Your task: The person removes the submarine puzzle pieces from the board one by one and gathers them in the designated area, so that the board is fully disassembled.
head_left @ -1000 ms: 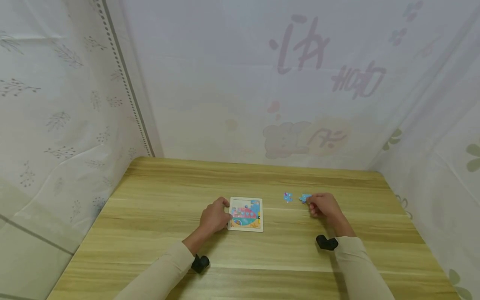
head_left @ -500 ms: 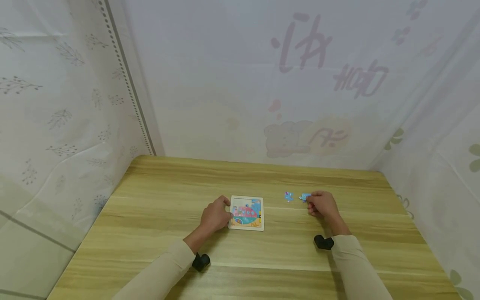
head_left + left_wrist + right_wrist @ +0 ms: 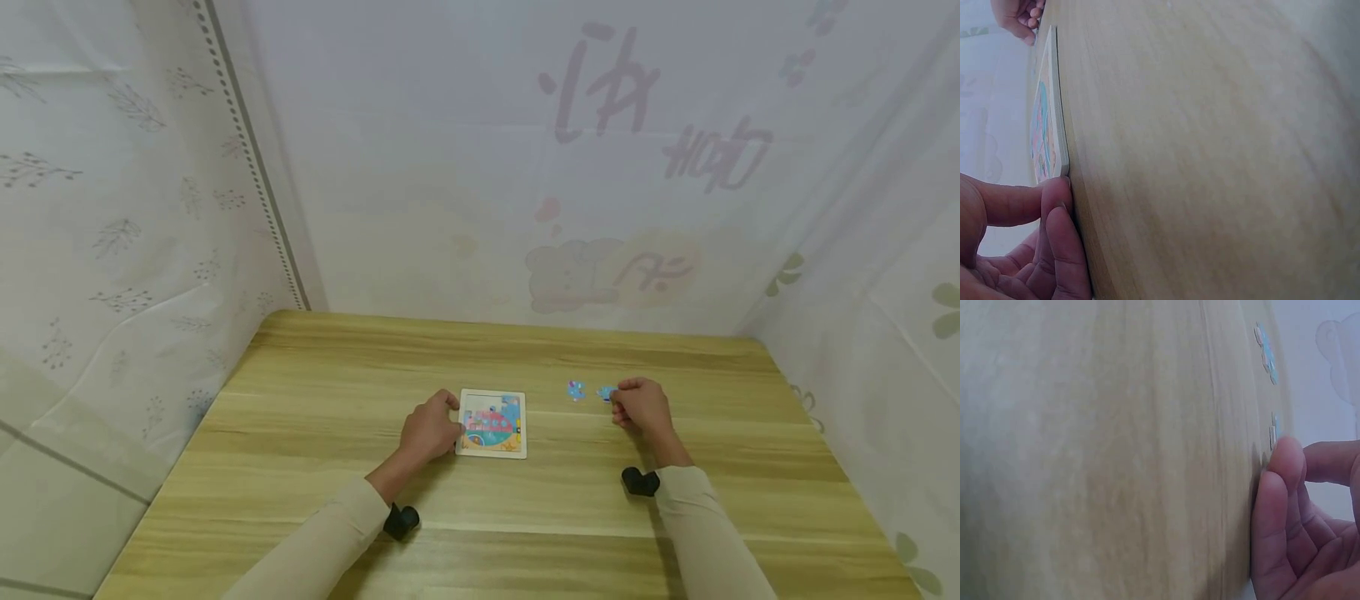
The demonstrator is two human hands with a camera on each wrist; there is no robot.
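A square jigsaw tray (image 3: 491,456) with a pale rim and a partly filled pink, teal and blue picture lies flat on the table. My left hand (image 3: 431,427) holds its left edge; in the left wrist view, thumb and fingertips meet right at the tray's corner. Off to the right, my right hand (image 3: 643,406) pinches the near end of a blue jigsaw piece (image 3: 604,393), its fingertips low over the tabletop and covering part of it. Another blue jigsaw piece (image 3: 576,390), with a purple spot, lies just left of that one.
The wooden table (image 3: 555,517) ends at the back against a pale printed curtain (image 3: 420,167). Similar cloth hangs along the left and right sides. A black wrist camera (image 3: 402,523) sits on the left wrist, another black camera (image 3: 640,482) on the right.
My right hand has shifted slightly to the left, the piece at its fingertips turning a little and moving slightly left. My left hand and the tray stay in place.
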